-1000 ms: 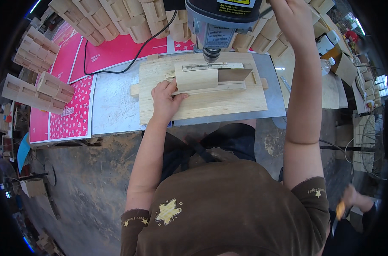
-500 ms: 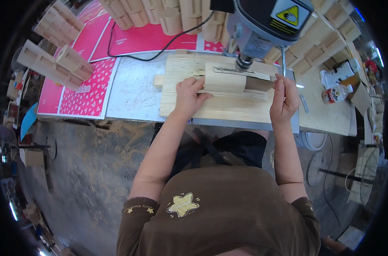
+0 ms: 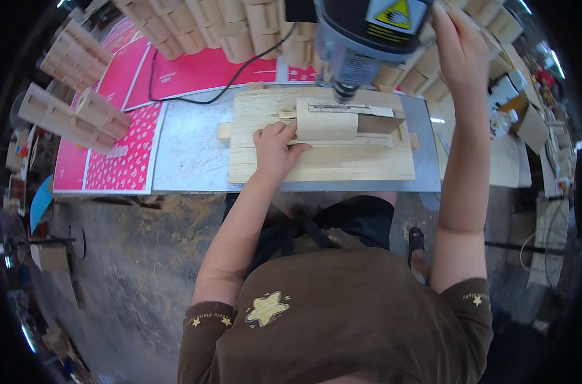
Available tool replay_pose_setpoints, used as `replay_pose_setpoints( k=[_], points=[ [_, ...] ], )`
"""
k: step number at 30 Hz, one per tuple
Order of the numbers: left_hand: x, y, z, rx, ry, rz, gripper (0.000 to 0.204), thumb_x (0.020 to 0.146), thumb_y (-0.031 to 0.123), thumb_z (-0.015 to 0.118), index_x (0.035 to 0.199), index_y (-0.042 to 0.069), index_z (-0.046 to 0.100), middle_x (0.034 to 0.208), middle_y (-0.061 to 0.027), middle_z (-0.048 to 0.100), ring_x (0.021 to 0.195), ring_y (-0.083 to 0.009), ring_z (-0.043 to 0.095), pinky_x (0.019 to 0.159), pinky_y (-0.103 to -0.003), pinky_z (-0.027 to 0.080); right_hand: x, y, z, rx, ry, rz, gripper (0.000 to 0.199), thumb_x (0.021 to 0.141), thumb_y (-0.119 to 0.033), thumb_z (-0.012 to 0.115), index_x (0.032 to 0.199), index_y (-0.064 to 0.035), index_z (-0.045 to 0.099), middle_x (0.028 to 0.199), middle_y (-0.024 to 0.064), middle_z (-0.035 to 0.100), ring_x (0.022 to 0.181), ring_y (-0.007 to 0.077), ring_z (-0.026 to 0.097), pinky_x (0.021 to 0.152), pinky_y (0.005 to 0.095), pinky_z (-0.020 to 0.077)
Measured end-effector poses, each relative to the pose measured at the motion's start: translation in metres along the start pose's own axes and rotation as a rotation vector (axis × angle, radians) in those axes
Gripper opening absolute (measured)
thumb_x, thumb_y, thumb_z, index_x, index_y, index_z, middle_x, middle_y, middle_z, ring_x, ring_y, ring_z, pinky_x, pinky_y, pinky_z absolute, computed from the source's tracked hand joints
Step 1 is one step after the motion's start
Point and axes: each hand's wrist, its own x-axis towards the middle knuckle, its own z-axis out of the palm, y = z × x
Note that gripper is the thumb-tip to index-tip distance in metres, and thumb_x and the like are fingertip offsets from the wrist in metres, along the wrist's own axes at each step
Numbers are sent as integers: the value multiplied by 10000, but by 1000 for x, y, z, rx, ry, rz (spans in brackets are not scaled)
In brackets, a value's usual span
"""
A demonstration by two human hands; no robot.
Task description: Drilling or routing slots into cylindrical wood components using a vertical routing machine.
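Observation:
A pale wooden block with a curved face (image 3: 326,127) lies in a wooden fixture on a flat wooden board (image 3: 361,168). My left hand (image 3: 278,152) holds the block's left end, its fingers at the end and its thumb along the near side. Above the block hangs the chuck (image 3: 346,91) of a grey drill press (image 3: 361,41); I cannot make out a bit below it. My right hand (image 3: 462,48) is raised beside the press head, with its fingers closed. Whatever those fingers hold is hidden.
Stacked wooden pieces (image 3: 233,45) line the back, and more stand on pink printed sheets (image 3: 124,153) at the left. A black cable (image 3: 204,101) crosses the worktop. At the right are a plastic bottle (image 3: 503,121) and a cardboard box (image 3: 532,127).
My right hand has gone up from beside the block's right end to the right side of the press head. My left hand stays on the block. The whole view has shifted slightly.

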Motion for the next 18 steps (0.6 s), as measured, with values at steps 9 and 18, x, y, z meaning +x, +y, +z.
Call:
replay_pose_setpoints(
  k=[9, 18],
  points=[
    [12, 21, 22, -73, -67, 15, 560, 629, 282, 757, 1147, 138, 599, 782, -10, 527, 818, -206, 520, 784, -378, 323, 21, -21, -9, 32, -158, 237, 417, 855, -348, 484, 792, 37, 633, 689, 200, 619, 701, 306, 624, 624, 367, 457],
    [9, 20, 22, -59, -49, 28, 553, 636, 275, 757, 1143, 118, 601, 772, -15, 524, 820, -210, 521, 795, -374, 322, -124, -18, 10, 142, 77, 72, 52, 813, -44, 579, 816, -16, 622, 621, 91, 542, 517, 219, 514, 502, 327, 390]
  ],
)
